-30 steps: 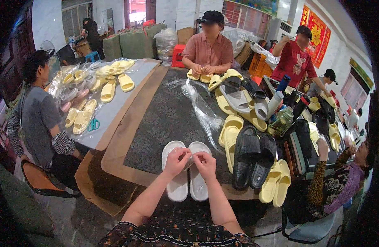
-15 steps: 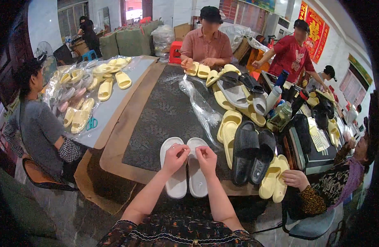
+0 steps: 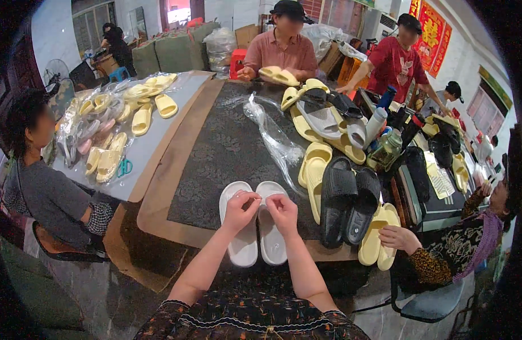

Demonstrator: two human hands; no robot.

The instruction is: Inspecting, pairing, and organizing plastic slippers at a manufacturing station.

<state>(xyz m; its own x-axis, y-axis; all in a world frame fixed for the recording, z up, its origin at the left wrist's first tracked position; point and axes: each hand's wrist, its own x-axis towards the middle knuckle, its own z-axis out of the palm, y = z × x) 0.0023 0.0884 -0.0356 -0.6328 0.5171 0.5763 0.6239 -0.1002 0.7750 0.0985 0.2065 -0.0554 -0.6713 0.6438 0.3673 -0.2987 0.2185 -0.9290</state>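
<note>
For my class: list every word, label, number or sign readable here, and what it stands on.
I won't copy wording, only place it.
Red wall banner: large gold character, clear; side characters too small to read.
Black slide: pale insole lettering, partly legible.
Right white slide: heel mark, too small.
Pale sheet: fine print, too small.

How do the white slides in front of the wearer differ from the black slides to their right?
Colour: the white slides are pale; the black slides are dark.
Handling: the left hand and right hand are over the white slides, partly covering them; no hand is on the black slides.
Shared: both are open-toed pairs, heels toward the wearer.
</note>
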